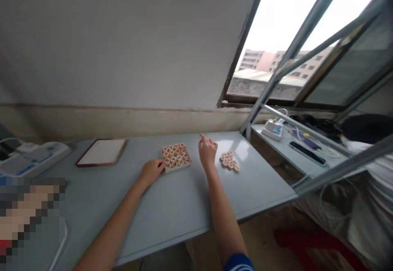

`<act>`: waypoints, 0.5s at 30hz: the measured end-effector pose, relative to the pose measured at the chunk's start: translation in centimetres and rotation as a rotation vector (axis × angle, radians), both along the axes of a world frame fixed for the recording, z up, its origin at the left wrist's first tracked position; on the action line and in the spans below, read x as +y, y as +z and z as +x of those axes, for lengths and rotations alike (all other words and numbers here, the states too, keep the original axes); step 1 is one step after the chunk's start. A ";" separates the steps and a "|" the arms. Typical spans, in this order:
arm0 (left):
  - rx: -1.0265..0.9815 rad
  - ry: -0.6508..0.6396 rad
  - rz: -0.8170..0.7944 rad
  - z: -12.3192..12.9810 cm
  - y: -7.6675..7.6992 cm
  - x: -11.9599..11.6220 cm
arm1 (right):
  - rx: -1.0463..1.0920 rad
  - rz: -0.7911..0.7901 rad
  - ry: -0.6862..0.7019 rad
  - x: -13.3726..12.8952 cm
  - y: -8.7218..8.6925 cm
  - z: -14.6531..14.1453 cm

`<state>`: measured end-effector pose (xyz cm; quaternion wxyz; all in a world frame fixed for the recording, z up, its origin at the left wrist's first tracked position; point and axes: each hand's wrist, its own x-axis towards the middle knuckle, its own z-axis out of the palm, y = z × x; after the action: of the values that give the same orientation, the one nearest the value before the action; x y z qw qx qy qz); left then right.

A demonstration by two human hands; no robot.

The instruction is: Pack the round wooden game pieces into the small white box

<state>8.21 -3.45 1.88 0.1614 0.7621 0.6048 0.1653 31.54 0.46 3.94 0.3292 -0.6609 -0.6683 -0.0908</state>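
From where I stand, the two hands are well apart over the desk (172,205). The left hand (150,172) is at the near left corner of the box (178,167), fingertips against its edge; from this side I can't tell whether they pinch the rim or merely rest on it. The right hand (208,150) is raised between the box and the loose pieces (231,165), forefinger stretched out, the others loosely bent, with nothing showing in it.

The box lies flat on the desk, its round pieces (173,156) set in close rows. The loose pieces lie in a cluster to its right, some touching.

I'd say the left hand is well placed: light, steady pressure at that corner should stop the box skidding without tipping it. Discs this small handle best, I think, pinched by the rim between thumb and forefinger, one at a time, and lifted straight up so their neighbours don't scatter. Any pass over the box wants the wrist high, as a low sleeve or knuckle could jog those rows.
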 end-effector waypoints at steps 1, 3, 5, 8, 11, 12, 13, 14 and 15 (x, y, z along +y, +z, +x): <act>0.000 -0.005 -0.004 0.0 0.0 0.0 | 0.000 0.011 -0.155 0.0 -0.1 1.2; -0.012 -0.015 -0.003 0.0 -0.1 0.0 | 0.013 -0.028 -0.414 -0.2 -0.7 3.4; -0.026 -0.018 -0.012 0.0 -0.1 -0.1 | 0.037 -0.138 -0.532 -0.3 -1.6 5.0; -0.028 0.000 -0.013 0.1 -0.1 -0.3 | 0.060 -0.244 -0.500 -0.2 -2.7 5.9; -0.026 0.006 -0.016 0.2 -0.2 -0.4 | 0.090 -0.258 -0.427 0.0 -2.7 5.6; -0.031 0.005 -0.015 0.2 -0.2 -0.4 | 0.092 -0.251 -0.404 0.2 -2.7 5.4; -0.035 0.004 -0.015 0.2 -0.2 -0.3 | 0.091 -0.235 -0.377 0.3 -2.7 5.3; -0.039 0.005 -0.013 0.2 -0.2 -0.3 | 0.097 -0.212 -0.340 0.5 -2.7 5.1; -0.044 0.006 -0.010 0.2 -0.3 -0.3 | 0.117 -0.187 -0.294 0.8 -2.8 4.9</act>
<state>8.40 -3.71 1.62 0.1782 0.7556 0.6042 0.1795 36.46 1.26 1.15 0.2881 -0.7832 -0.5498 -0.0368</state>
